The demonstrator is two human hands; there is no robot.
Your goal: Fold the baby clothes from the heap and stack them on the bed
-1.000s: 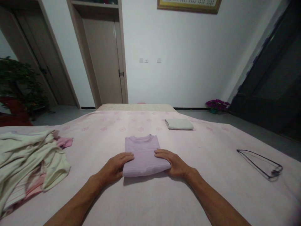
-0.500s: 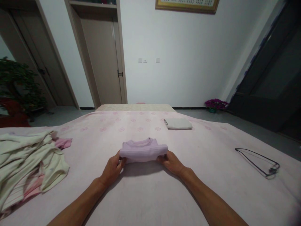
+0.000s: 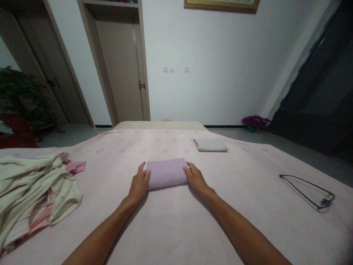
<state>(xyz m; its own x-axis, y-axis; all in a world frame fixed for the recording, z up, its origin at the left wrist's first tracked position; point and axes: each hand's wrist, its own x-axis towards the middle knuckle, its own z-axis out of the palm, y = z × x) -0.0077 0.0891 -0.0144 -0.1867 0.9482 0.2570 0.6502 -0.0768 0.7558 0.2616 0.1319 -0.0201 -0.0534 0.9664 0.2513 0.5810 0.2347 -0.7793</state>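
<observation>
A lilac ribbed top (image 3: pixel 167 173), folded into a small rectangle, lies in the middle of the pink bed cover (image 3: pixel 176 228). My left hand (image 3: pixel 139 183) presses against its left edge with fingers together and thumb up. Against the right edge rests my right hand (image 3: pixel 195 176), fingers stretched along the cloth. Both hands flank the bundle; neither lifts it.
A heap of cream and pink clothes (image 3: pixel 33 191) lies at the left. A folded white garment (image 3: pixel 211 145) sits farther back. A black wire hanger (image 3: pixel 309 191) lies at the right. Beyond the bed are doors, a plant (image 3: pixel 22 99) and purple flowers (image 3: pixel 255 122).
The lower half of the lilac top was lifted and folded over away from me, hiding the collar. Both hands moved forward to the sides of the now smaller bundle.
</observation>
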